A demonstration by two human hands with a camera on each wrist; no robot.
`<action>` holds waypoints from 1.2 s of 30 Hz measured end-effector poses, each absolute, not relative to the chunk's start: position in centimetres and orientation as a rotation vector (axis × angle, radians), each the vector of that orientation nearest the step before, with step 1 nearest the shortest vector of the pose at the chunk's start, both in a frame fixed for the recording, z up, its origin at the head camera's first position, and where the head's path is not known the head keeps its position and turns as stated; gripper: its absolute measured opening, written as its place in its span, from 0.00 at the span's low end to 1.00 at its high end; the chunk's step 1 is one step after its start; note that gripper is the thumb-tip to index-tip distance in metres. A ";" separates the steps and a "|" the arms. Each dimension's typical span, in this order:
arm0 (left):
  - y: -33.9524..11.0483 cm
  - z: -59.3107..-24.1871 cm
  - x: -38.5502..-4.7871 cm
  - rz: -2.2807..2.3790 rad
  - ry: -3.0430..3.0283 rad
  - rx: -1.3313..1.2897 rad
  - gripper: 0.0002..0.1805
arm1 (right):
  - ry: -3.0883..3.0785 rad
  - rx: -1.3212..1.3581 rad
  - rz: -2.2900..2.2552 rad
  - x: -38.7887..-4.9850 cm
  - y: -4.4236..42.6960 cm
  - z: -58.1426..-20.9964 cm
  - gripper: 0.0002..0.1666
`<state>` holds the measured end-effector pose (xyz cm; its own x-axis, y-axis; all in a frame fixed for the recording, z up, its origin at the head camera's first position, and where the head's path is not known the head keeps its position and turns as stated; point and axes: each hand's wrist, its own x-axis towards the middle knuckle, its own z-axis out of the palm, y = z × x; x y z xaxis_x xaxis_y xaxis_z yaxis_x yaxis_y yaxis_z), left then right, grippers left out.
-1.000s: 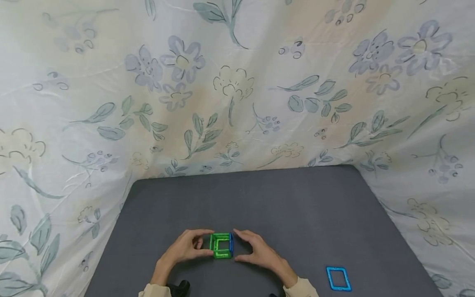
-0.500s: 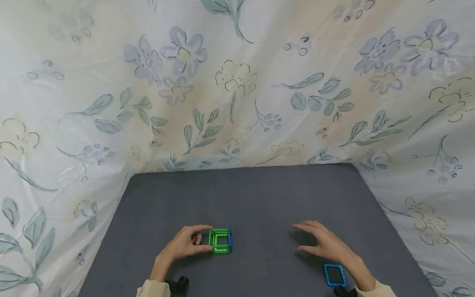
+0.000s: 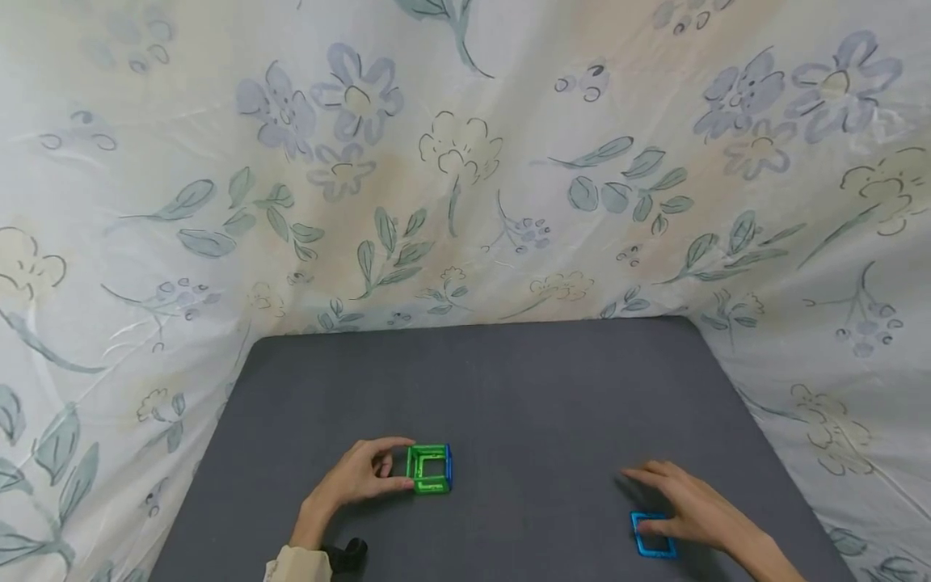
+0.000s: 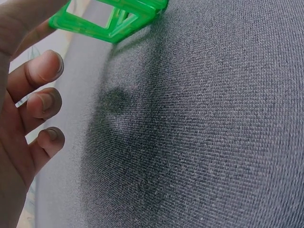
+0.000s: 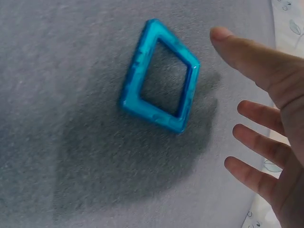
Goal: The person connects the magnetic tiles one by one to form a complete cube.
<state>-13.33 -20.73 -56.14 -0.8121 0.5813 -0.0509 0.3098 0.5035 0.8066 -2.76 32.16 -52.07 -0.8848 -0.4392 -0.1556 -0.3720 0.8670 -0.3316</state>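
Note:
In the head view my left hand (image 3: 358, 471) grips the left side of a cube of open-frame magnetic tiles (image 3: 432, 487) between thumb and index finger. The cube's visible frames are green, except for a dark blue one (image 3: 449, 469) on its right side. The left wrist view shows a green frame (image 4: 83, 27) at the top and the other fingers loosely bent below. My right hand (image 3: 691, 505), fingers spread, is over a light blue square magnetic tile (image 3: 657, 554) lying flat at the right. In the right wrist view the thumb is apart from that blue tile (image 5: 135, 78).
Both pieces are on a dark grey cloth-covered table (image 3: 509, 388). A floral curtain (image 3: 465, 202) hangs behind the table and along its sides. A black strap piece (image 3: 352, 555) is by the left wrist.
My right hand has left the cube's right side and moved right to above the blue tile. My left hand has kept its grip on the cube.

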 end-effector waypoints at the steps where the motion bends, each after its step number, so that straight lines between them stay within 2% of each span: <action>1: -20.7 -56.2 -13.3 1.212 2.437 0.749 0.31 | 2.808 -0.612 -0.428 -2.7 32.3 -52.1 0.46; 5: -20.7 -56.3 -13.4 1.210 2.448 0.755 0.31 | 2.788 -0.589 -0.423 -2.3 32.4 -52.3 0.51; 12: -20.8 -56.3 -13.5 1.193 2.464 0.766 0.31 | 2.779 -0.639 -0.404 -1.8 32.1 -53.2 0.65; 15: -20.8 -56.4 -13.5 1.192 2.463 0.756 0.31 | 2.741 -0.654 -0.405 -1.8 32.0 -53.5 0.64; 19: -20.8 -56.4 -13.5 1.197 2.458 0.748 0.30 | 2.691 -0.643 -0.432 -1.8 31.8 -53.8 0.57; 26: -20.8 -56.4 -13.4 1.194 2.449 0.741 0.31 | 2.701 -0.620 -0.432 -1.4 32.0 -54.1 0.64; 33: -20.7 -56.4 -13.5 1.200 2.443 0.738 0.31 | 2.833 -0.994 -0.633 -1.2 34.7 -57.1 0.44; 36: -20.7 -56.4 -13.4 1.203 2.442 0.741 0.31 | 2.836 -1.021 -0.643 -1.2 34.7 -56.9 0.39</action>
